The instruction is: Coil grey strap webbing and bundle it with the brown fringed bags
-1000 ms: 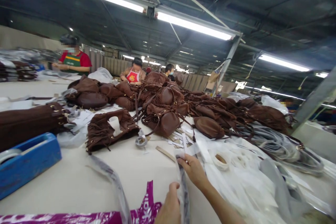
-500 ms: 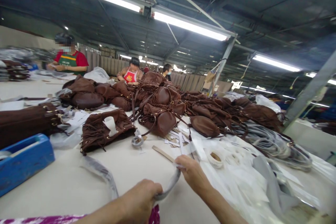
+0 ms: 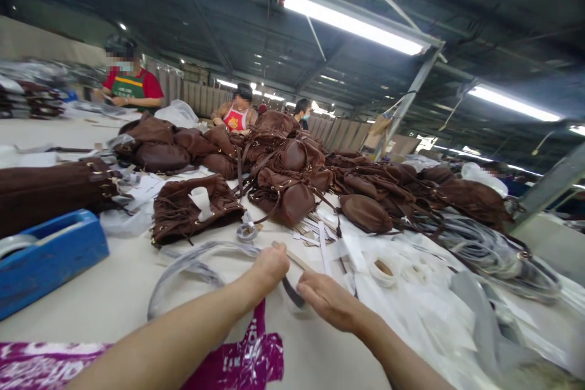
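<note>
Both of my hands grip one long grey strap [image 3: 196, 259] over a white worktable [image 3: 128, 280]. My left hand [image 3: 270, 267] is closed on it near the table's middle. My right hand [image 3: 328, 300] pinches the strap's dark end just to the right. From my left hand the strap loops out to the left in a wide arc above the table. A brown fringed bag [image 3: 194, 213] with a white paper piece on it lies just beyond the loop.
A heap of brown bags [image 3: 292, 170] covers the table's middle and far side. A blue tape dispenser [image 3: 48, 256] sits at left, a purple printed bag [image 3: 237, 359] at the near edge, tape rolls [image 3: 382, 269] and white plastic at right. Three people work at the far side.
My left hand moved forward and up the strap, closing the gap to my right hand. The strap lifted off the table into a wide loop at left.
</note>
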A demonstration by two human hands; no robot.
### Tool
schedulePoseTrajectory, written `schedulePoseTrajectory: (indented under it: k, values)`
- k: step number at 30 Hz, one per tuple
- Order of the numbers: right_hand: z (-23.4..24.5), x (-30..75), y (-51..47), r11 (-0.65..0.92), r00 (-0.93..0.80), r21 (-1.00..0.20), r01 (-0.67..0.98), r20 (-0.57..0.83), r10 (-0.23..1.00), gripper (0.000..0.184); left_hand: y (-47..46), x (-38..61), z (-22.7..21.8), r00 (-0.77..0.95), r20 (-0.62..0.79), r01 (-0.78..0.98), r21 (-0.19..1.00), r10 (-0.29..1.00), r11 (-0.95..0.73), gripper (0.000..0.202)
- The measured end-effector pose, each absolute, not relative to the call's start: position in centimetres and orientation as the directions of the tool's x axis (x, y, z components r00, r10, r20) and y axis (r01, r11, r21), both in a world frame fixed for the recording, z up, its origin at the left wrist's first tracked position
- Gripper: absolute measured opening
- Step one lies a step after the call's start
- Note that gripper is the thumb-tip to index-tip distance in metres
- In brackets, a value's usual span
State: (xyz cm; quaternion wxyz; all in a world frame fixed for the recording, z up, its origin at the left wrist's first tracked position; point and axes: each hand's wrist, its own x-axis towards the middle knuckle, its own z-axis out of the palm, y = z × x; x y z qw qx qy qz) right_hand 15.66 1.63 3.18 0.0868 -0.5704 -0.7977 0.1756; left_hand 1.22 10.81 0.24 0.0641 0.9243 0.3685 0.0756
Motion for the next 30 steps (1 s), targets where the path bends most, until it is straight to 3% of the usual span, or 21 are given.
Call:
schedulePoseTrajectory:
  k: [2, 5, 10, 14, 18, 23, 30]
  values:
    - [2.7, 15.8, 2.4, 0.172, -0.222, -0.434, 0.885, -0.068, 0.973, 0.038, 10.5, 1.2, -0.9, 0.683, 0.116, 0.684, 0.245, 0.722, -0.687, 0.028]
    - [1.3, 16.5, 3.5, 0.012, -0.1, -0.497, 0.868, -0.152, 0.983, 0.039, 10.5, -0.3, -1.4, 0.704, 0.17, 0.609, 0.354, 0.689, -0.71, 0.031]
    - [0.4, 17.7, 3.2, -0.07, -0.102, -0.595, 0.801, -0.251, 0.963, 0.01, 9.7, -3.5, -1.0, 0.813, 0.2, 0.431, 0.425, 0.547, -0.796, 0.013]
    - [1.2, 17.0, 0.8, 0.06, -0.162, -0.542, 0.838, -0.142, 0.977, 0.03, 8.3, -4.7, -1.4, 0.85, 0.182, 0.412, 0.357, 0.495, -0.839, 0.01]
    - [1.7, 15.4, -1.1, 0.276, -0.326, -0.412, 0.869, -0.057, 0.944, 0.05, 8.2, -4.7, -1.6, 0.916, 0.161, 0.342, 0.17, 0.369, -0.924, 0.014]
    - [1.5, 15.1, -1.4, 0.357, -0.423, -0.503, 0.787, -0.018, 0.906, 0.057, 10.0, -4.4, -1.6, 0.925, 0.202, 0.32, 0.038, 0.321, -0.947, 0.019]
    - [-0.7, 15.4, -2.1, 0.459, -0.428, -0.522, 0.718, 0.189, 0.884, 0.072, 11.4, -1.9, -1.4, 0.926, 0.205, 0.319, 0.029, 0.318, -0.947, 0.014]
